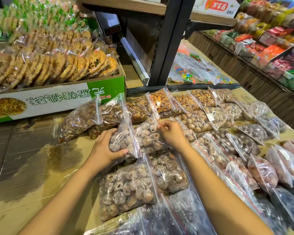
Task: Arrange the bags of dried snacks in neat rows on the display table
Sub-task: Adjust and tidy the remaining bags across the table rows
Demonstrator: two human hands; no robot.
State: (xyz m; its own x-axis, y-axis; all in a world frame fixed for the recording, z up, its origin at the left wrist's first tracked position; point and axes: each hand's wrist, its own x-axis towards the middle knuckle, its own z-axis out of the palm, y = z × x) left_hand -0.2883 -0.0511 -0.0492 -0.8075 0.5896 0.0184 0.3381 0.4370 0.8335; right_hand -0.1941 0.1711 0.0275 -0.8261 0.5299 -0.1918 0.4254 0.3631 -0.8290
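Note:
Clear zip bags of dried snacks lie in rows on the cardboard-covered display table (32, 167). My left hand (107, 146) grips the left side of a bag of pale brown dried mushrooms (126, 139). My right hand (171, 133) pinches the red zip edge of the neighbouring mushroom bag (149, 136). Below them lies another mushroom bag (127, 189). Bags of brown nuts (81, 121) sit to the upper left, and orange-brown snack bags (161, 100) line the back row.
A green and white cardboard box (58, 97) full of wrapped round biscuits stands at the back left. A black shelf post (166, 41) rises behind the table. Bags of coloured candy (193, 72) lie beyond it. Shelves of packaged goods (270, 39) run along the right.

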